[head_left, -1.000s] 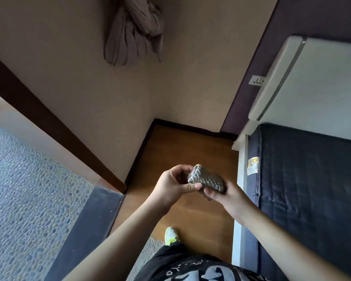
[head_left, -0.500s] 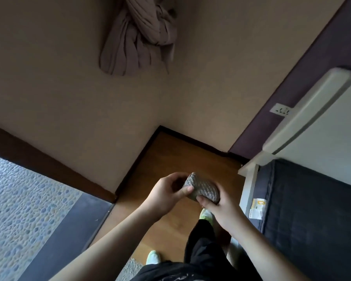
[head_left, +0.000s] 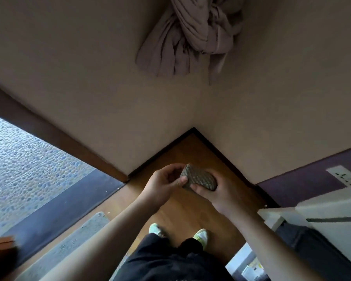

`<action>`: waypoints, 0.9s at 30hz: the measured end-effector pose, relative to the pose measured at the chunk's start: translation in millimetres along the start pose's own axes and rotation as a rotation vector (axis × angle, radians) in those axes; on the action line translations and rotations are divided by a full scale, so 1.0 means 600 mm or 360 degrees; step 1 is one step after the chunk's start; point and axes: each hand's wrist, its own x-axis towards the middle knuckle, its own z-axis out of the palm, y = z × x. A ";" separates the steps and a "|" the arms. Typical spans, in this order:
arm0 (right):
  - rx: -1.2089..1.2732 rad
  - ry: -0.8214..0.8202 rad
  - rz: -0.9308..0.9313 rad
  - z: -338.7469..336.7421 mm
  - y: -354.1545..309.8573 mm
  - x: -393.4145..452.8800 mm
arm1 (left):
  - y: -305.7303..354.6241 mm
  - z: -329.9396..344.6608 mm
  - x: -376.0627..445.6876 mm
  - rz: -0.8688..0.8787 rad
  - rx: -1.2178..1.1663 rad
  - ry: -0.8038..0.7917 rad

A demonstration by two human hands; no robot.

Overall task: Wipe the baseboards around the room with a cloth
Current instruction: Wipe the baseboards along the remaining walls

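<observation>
A folded grey textured cloth (head_left: 199, 178) is held between both hands above the wooden floor. My left hand (head_left: 163, 184) pinches its left end with thumb and curled fingers. From below and the right, my right hand (head_left: 219, 192) grips the cloth with its fingers wrapped under it. A dark baseboard (head_left: 221, 155) runs along the foot of both beige walls and meets in the corner just beyond the hands.
A knotted mauve curtain (head_left: 193, 35) hangs on the wall above the corner. To the left lie a dark threshold (head_left: 69, 203) and pebble-patterned floor (head_left: 24, 159). A white bed frame (head_left: 320, 218) and wall socket (head_left: 342, 176) stand at right. My feet (head_left: 178, 234) are on the wooden floor.
The view has swung right and come closer to the corner; the bed has slid toward the right edge. Both hands keep hold of the cloth, its position between them barely changed.
</observation>
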 end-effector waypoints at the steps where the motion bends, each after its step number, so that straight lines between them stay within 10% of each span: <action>1: 0.0022 -0.0049 -0.0010 0.011 -0.001 0.016 | -0.003 -0.011 0.000 0.0000 -0.0012 0.0038; 11: -0.0199 -0.0430 -0.0150 0.099 -0.037 0.144 | -0.038 -0.119 0.008 -0.0088 -0.0142 0.0285; 27: -0.0328 -0.0356 -0.0213 0.021 0.010 0.339 | -0.009 -0.119 0.219 -0.0028 0.0043 0.0311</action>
